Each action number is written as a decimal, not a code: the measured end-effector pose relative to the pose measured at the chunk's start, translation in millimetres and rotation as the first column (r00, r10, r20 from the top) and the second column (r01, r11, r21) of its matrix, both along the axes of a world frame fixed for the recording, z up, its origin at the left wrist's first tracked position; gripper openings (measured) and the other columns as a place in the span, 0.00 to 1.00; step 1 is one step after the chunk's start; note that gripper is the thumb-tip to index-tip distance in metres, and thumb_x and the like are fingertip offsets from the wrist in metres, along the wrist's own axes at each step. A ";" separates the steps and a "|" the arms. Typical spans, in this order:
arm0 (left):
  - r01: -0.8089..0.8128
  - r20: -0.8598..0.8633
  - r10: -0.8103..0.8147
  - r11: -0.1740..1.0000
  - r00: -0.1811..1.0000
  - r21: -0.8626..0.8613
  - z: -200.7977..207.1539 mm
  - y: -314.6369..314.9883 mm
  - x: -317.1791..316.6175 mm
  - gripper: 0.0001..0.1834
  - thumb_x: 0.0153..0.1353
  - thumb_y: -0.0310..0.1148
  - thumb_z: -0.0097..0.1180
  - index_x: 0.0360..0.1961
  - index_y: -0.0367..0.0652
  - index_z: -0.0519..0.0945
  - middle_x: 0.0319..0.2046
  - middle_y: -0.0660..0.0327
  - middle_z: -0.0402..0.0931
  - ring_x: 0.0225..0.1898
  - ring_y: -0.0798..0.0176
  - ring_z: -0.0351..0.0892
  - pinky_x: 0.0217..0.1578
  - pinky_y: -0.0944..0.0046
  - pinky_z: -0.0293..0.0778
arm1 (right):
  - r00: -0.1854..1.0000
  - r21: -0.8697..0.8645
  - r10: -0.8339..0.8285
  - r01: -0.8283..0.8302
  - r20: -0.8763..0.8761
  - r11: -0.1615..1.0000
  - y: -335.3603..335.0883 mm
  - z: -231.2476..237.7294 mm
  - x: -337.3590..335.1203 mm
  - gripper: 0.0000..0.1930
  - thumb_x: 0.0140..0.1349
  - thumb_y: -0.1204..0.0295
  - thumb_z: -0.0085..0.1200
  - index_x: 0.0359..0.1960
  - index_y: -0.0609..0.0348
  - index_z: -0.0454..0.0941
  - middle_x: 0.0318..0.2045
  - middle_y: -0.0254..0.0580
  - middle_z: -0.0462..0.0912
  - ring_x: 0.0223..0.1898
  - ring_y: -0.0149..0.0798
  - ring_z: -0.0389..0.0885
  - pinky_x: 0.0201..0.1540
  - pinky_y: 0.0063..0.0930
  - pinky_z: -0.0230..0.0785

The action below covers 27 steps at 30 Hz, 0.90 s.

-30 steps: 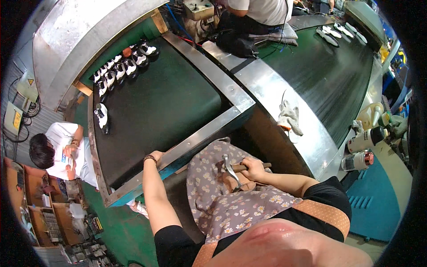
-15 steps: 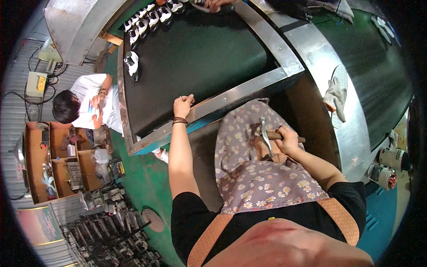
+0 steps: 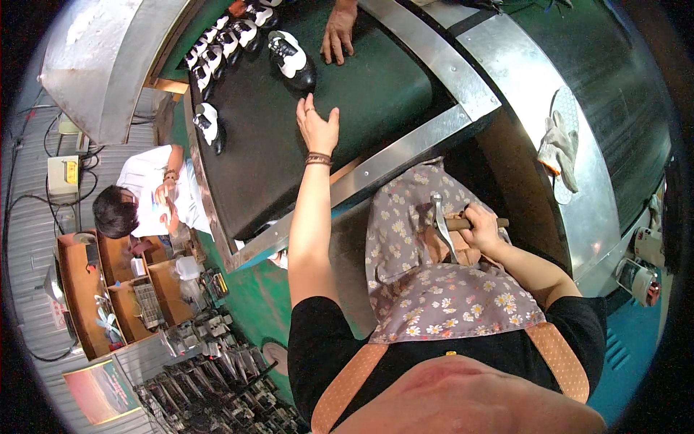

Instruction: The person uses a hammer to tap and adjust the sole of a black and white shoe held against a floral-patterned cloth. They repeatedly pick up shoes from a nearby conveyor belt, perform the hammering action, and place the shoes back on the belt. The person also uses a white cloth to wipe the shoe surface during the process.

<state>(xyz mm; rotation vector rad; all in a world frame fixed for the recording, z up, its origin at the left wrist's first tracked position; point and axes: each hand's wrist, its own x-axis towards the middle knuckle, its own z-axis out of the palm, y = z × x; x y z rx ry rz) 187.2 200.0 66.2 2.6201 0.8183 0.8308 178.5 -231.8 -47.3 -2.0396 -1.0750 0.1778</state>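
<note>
On the black belt lies a black-and-white lace-up shoe [image 3: 290, 61], its toe toward me. My left hand [image 3: 318, 129] reaches over the belt with fingers apart, fingertips close to the shoe's toe; whether they touch is hard to tell. Another person's hand [image 3: 338, 36] rests on the belt to the right of the shoe. In my lap my right hand [image 3: 481, 230] is wrapped round the wooden handle of a hammer [image 3: 441, 220], whose metal head points up and down over the flowered apron [image 3: 448, 307].
Several more black-and-white shoes [image 3: 228, 43] stand along the belt's far left, one [image 3: 207, 124] nearer. A metal rim [image 3: 405, 145] edges the belt. Grey gloves [image 3: 558, 148] lie on the metal ledge at right. A person in white [image 3: 148, 192] sits left, above a wooden compartment shelf [image 3: 108, 289].
A shoe now lies on the belt beside the other person's hand. My left hand has moved forward from the metal rim, and its fingers have opened. My right hand keeps the hammer.
</note>
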 end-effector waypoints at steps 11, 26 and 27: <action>0.027 -0.173 0.057 0.893 0.983 0.450 44.8 75.8 73.4 0.38 0.51 0.44 0.68 0.58 0.31 0.71 0.63 0.39 0.63 0.63 0.36 0.62 0.63 0.47 0.60 | 0.995 -0.040 0.102 -0.101 0.014 0.994 -16.2 21.5 4.8 0.15 0.46 0.62 0.62 0.32 0.54 0.73 0.33 0.43 0.75 0.38 0.49 0.77 0.36 0.43 0.72; -0.128 -0.283 0.114 0.991 0.952 -0.031 67.6 -10.7 -26.4 0.45 0.46 0.30 0.61 0.67 0.31 0.57 0.50 0.38 0.75 0.47 0.39 0.78 0.50 0.51 0.72 | 0.996 -0.003 0.084 -0.084 -0.033 0.996 -4.8 -11.4 5.6 0.17 0.51 0.61 0.59 0.40 0.53 0.73 0.40 0.43 0.77 0.46 0.49 0.77 0.43 0.45 0.71; -0.045 -0.138 0.009 0.964 0.990 -0.261 63.6 -0.1 -47.0 0.40 0.48 0.28 0.59 0.64 0.29 0.60 0.49 0.39 0.75 0.47 0.40 0.79 0.50 0.51 0.74 | 0.995 0.001 0.093 -0.094 -0.038 0.996 1.3 -10.8 6.5 0.17 0.51 0.60 0.59 0.40 0.53 0.73 0.40 0.43 0.77 0.46 0.49 0.78 0.43 0.45 0.71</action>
